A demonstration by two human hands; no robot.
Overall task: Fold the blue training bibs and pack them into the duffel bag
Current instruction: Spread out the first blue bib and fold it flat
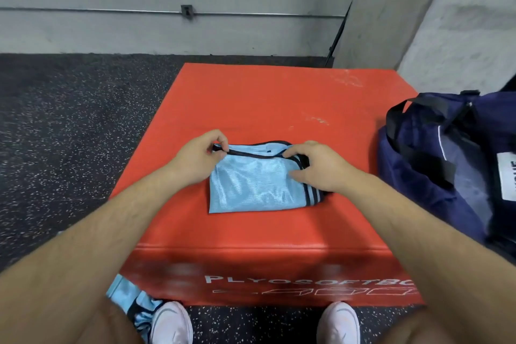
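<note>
Head view: shows 1 folded bib (259, 187) flat on red box (279, 98), near open duffel bag (435, 148). Pinches far trim with left hand (198, 159), grips striped corner with right hand (315, 167). Could unfold on lifting: slick mesh.

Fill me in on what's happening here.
A person is folding a blue bib on a red plyo box. The left hand pinches its dark trim at the far left corner, and the right hand grips the far right corner. The navy duffel bag sits open to the right. Another bib lies beside the left shoe.
</note>
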